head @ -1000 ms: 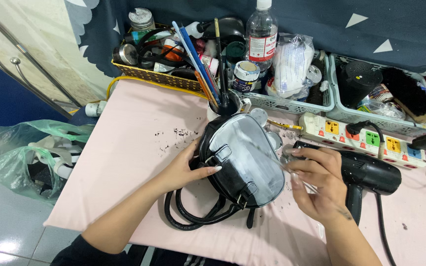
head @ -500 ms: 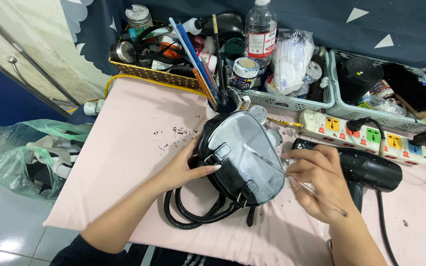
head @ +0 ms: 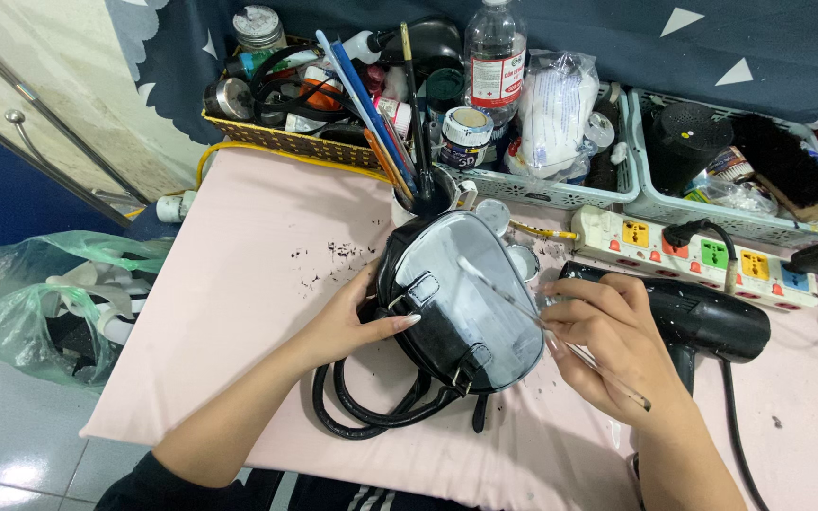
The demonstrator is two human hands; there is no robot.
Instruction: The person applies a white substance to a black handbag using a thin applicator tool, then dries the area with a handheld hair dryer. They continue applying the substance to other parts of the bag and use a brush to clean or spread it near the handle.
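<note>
Small home repair/craft bench: pink cloth-covered table (head: 239,284), brush-filled dark cup (head: 423,194) at 12 o'clock, white multi-socket power strip (head: 702,257) and black hair dryer (head: 702,322) at 3 o'clock.

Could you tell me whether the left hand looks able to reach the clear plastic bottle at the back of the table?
Probably yes: the left hand rests on the black handbag, and bare pink table leads toward the clear plastic bottle, though upright brushes crowd it.
</note>
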